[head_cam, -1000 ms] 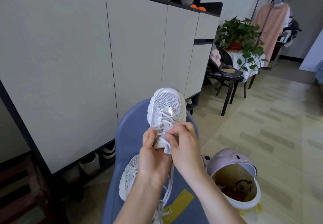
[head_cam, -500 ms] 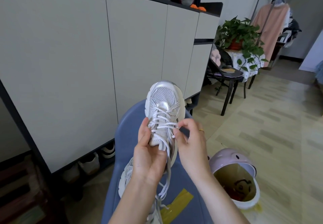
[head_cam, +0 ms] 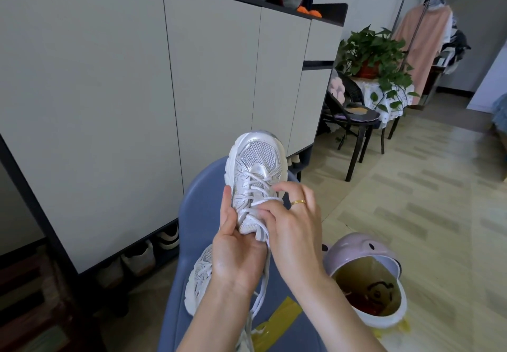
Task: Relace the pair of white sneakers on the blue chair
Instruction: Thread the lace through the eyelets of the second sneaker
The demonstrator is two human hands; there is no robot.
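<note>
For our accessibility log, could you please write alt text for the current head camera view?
A person's left hand holds a white sneaker toe-up over a blue chair while the right hand pinches its lace. A second sneaker lies on the seat; a cabinet stands behind, a pink bin on the floor.

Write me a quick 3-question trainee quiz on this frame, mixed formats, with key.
1. True or false: the left hand holds the raised sneaker from below, near its heel end.
2. Multiple choice: where is the second sneaker? A) on the floor by the bin B) on the blue chair, under the left forearm C) inside the cabinet
3. Fill in: the right hand pinches a ___ at the upper eyelets of the raised sneaker.

Key: 1 true; 2 B; 3 lace
</note>
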